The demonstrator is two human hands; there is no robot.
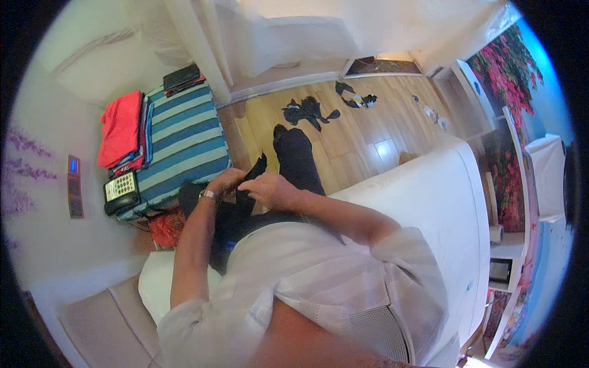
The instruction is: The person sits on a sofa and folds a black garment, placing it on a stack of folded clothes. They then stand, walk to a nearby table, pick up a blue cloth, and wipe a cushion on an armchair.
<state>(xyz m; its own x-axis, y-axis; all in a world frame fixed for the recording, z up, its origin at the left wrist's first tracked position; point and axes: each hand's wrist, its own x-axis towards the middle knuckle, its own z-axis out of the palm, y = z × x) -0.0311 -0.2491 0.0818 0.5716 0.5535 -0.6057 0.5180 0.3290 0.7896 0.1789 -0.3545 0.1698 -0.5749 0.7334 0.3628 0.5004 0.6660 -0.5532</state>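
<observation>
Over my lap, a limp piece of black cloth (258,166) is bunched between my two hands. One narrow end of it sticks up past my fingers, and its lower part runs into my dark trousers, so its full shape is hidden. My left hand (227,180), with a metal-banded watch at the wrist, is closed on the cloth's left side. From the right, my right hand (270,190) pinches the same cloth, its fingers bent and close to the left ones. One dark-clad leg (297,161) stretches forward over the wooden floor.
Left stands a blue-striped padded surface (184,132) bearing folded red clothes (123,129), a telephone (123,191) and a dark flat folded item (183,78). Black cloth pieces (310,112) and a black-and-white item (354,95) lie on the floor (368,135). A white padded seat (423,196) extends right.
</observation>
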